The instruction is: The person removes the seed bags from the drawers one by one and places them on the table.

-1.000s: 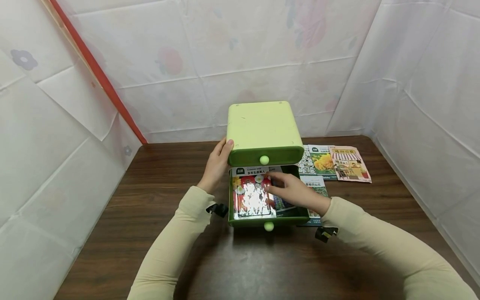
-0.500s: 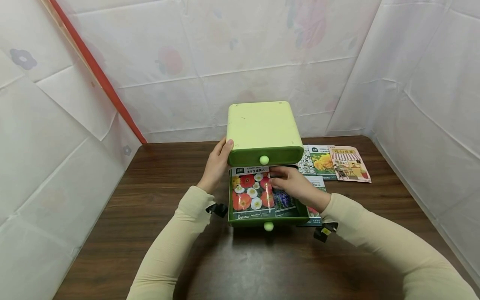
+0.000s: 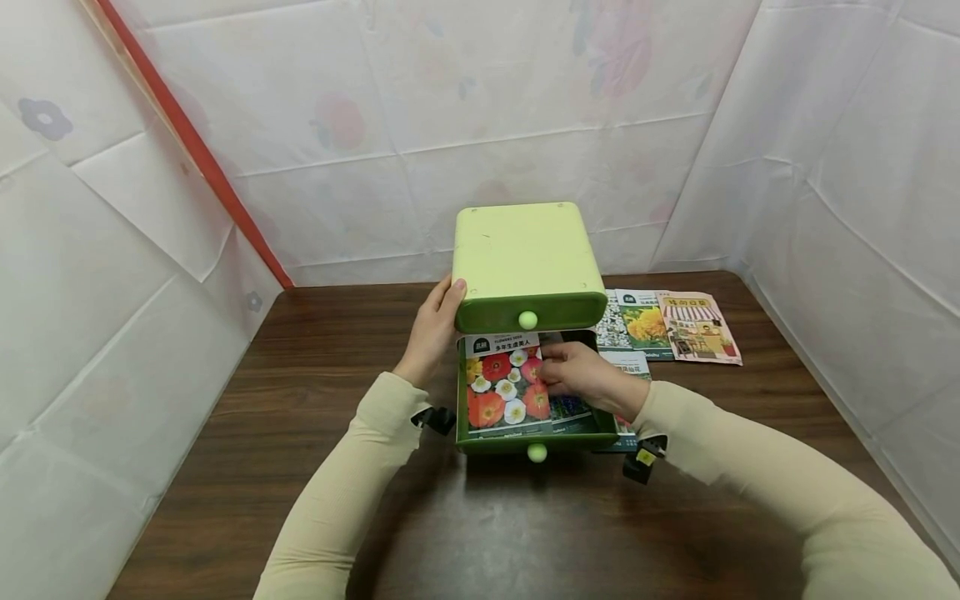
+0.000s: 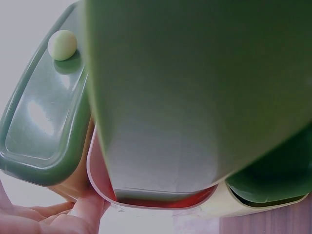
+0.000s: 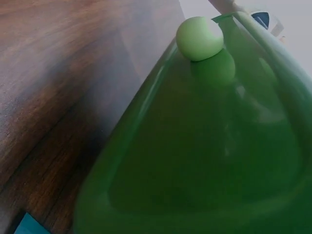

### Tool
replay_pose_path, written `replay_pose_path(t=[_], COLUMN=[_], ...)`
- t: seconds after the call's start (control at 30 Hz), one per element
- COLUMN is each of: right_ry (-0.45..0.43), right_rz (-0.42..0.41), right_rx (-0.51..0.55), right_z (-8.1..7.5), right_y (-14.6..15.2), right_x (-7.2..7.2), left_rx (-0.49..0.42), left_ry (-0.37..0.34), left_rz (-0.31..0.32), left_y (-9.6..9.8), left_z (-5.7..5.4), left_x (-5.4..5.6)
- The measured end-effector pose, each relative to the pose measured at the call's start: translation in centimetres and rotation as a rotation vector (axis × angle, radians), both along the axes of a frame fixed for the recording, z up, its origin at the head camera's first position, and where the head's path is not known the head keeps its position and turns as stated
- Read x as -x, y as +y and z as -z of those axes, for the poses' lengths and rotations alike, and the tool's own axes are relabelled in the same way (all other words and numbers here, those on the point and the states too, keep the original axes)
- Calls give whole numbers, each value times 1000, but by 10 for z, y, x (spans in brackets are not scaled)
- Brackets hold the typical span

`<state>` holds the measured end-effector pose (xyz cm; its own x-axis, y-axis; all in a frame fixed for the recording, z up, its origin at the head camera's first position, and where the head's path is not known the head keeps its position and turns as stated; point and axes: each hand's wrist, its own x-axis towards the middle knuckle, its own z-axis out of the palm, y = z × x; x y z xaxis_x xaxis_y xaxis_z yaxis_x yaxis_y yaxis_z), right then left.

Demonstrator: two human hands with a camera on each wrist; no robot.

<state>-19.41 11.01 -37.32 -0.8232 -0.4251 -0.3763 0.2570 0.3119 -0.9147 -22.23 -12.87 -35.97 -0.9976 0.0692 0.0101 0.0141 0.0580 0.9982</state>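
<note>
A light green drawer cabinet (image 3: 525, 250) stands on the table, its upper drawer (image 3: 491, 315) pushed in. Below that, a dark green drawer (image 3: 573, 443) is pulled out. My left hand (image 3: 429, 333) rests against the cabinet's left side, thumb near the top front corner. Inside the drawer, my right hand (image 3: 596, 382) pinches the right edge of a flower seed packet (image 3: 506, 396) printed with red and white poppies; its fingertips are partly hidden. A darker packet (image 3: 573, 422) lies partly under it. The drawer's round knob (image 5: 199, 39) shows in the right wrist view.
Right of the cabinet lie more seed packets: a pink one (image 3: 697, 329), a yellow-flower one (image 3: 645, 325) and a white-flower one (image 3: 613, 329). Another packet (image 3: 628, 363) lies partly behind my right forearm. The left wrist view shows a pink casing (image 4: 97, 168) around the pulled-out drawer. White sheeting (image 3: 420, 125) stands behind.
The poppy packet has changed its tilt, so the glare on it is gone. My right fingers have shifted down and curled in at its edge. My left hand has stayed in place.
</note>
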Motion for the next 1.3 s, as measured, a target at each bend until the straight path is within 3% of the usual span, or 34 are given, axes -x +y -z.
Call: replay_pose_path(t=[0.5, 0.77, 1.17, 1.3], right_ry=[-20, 9, -39, -60], right_rz=[41, 91, 44, 47], right_rx=[-51, -40, 18, 19], right_z=[6, -1, -18, -23], right_y=[-6, 0, 22, 31], right_x=[-1, 1, -8, -13], left_rx=[2, -10, 14, 32], left_ry=[-34, 3, -40, -32], left_rz=[24, 17, 21, 17], left_y=[-1, -1, -1, -1], left_z=[0, 1, -11, -8], left_x=[2, 0, -5, -3])
